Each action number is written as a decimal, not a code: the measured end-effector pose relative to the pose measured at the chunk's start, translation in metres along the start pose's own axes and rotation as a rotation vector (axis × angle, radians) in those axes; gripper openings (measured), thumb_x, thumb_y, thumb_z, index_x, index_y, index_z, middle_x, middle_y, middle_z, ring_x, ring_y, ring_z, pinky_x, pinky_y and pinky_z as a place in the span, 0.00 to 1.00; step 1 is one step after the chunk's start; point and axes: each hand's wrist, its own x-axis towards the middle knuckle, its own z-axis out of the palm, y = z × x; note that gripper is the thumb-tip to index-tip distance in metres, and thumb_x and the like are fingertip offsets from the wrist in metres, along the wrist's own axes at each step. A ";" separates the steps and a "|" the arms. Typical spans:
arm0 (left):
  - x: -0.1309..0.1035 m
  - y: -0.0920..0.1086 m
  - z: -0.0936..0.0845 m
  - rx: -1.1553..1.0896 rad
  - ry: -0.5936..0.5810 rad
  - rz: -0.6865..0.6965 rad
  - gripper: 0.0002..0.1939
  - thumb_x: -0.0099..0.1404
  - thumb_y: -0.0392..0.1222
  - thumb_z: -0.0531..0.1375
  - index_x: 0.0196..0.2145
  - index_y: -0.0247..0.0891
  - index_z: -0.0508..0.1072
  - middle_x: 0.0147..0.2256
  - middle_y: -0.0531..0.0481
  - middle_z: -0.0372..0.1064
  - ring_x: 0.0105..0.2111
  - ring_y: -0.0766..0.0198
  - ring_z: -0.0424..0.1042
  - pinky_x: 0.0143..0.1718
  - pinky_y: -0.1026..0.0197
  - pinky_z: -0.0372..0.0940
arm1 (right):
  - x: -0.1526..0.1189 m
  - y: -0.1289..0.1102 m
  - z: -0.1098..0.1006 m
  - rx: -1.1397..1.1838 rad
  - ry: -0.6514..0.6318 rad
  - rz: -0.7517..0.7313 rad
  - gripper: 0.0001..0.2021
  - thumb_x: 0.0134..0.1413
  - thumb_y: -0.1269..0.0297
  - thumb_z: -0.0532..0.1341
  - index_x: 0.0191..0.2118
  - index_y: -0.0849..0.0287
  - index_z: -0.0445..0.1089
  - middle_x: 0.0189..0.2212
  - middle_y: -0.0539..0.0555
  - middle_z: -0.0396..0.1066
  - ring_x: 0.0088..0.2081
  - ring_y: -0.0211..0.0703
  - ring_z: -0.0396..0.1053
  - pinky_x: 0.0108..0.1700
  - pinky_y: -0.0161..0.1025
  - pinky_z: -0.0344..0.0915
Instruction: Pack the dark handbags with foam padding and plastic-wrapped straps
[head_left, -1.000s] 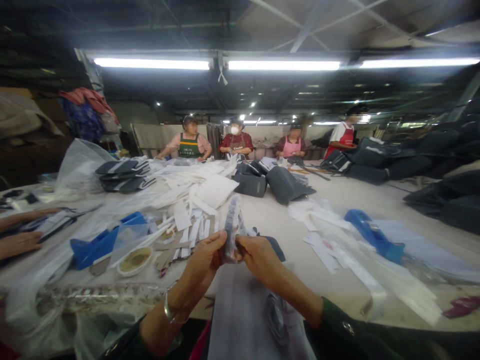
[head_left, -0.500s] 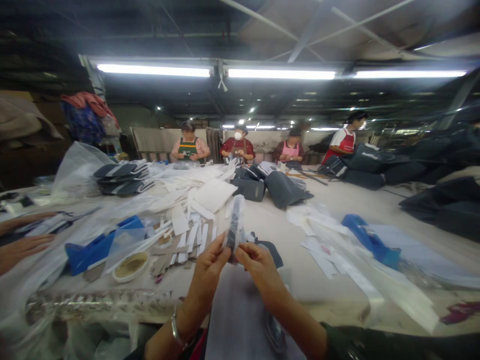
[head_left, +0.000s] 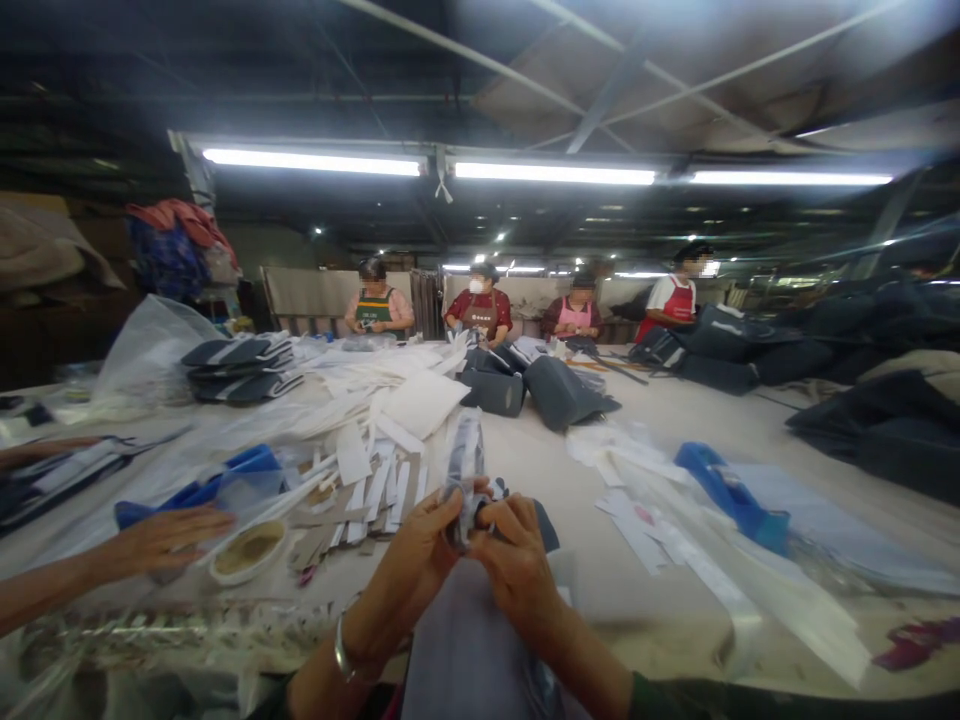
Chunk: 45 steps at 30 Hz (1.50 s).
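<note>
My left hand [head_left: 422, 535] and my right hand [head_left: 517, 545] meet at the near edge of the table. Between them is a narrow dark strap-like piece in clear plastic wrap [head_left: 466, 450], its upper end pointing away from me. The fingers of my left hand close round its left side. On the right side, my right hand pinches its lower end, where the fingers partly hide it. A pale sheet [head_left: 457, 640] lies below my wrists. Just beyond my right hand is a small dark fabric piece [head_left: 546, 525].
At left, a co-worker's hand [head_left: 161, 540] is beside a blue tape dispenser [head_left: 202, 485] and a tape roll [head_left: 249, 550]. Cut strips [head_left: 375, 495] lie nearby. Dark bags [head_left: 491, 380] stand farther back. Another blue dispenser [head_left: 735, 498] is at right. Several people work across the table [head_left: 600, 590].
The co-worker's hand at left has reached right, toward the tape roll. My right fingers have curled more around the wrapped piece's lower end. The view has tilted slightly upward.
</note>
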 end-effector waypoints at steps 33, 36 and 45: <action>-0.035 -0.037 0.002 0.388 0.280 0.077 0.25 0.59 0.61 0.61 0.44 0.40 0.77 0.48 0.41 0.73 0.54 0.47 0.66 0.59 0.49 0.59 | -0.030 -0.025 0.012 0.461 -0.053 0.353 0.12 0.58 0.71 0.56 0.44 0.54 0.73 0.39 0.56 0.74 0.42 0.48 0.72 0.45 0.42 0.70; -0.041 -0.041 -0.004 0.330 0.212 -0.003 0.22 0.62 0.61 0.59 0.42 0.40 0.77 0.41 0.43 0.75 0.45 0.49 0.72 0.49 0.51 0.67 | -0.050 -0.016 0.021 0.294 -0.025 0.121 0.15 0.57 0.74 0.56 0.45 0.52 0.74 0.42 0.58 0.74 0.48 0.50 0.71 0.50 0.43 0.68; -0.052 -0.058 -0.005 0.189 0.217 -0.004 0.22 0.59 0.59 0.63 0.37 0.35 0.77 0.35 0.44 0.75 0.36 0.56 0.72 0.39 0.58 0.67 | -0.074 -0.012 0.023 0.245 -0.102 0.097 0.20 0.55 0.77 0.57 0.52 0.56 0.70 0.49 0.59 0.73 0.52 0.50 0.71 0.52 0.43 0.70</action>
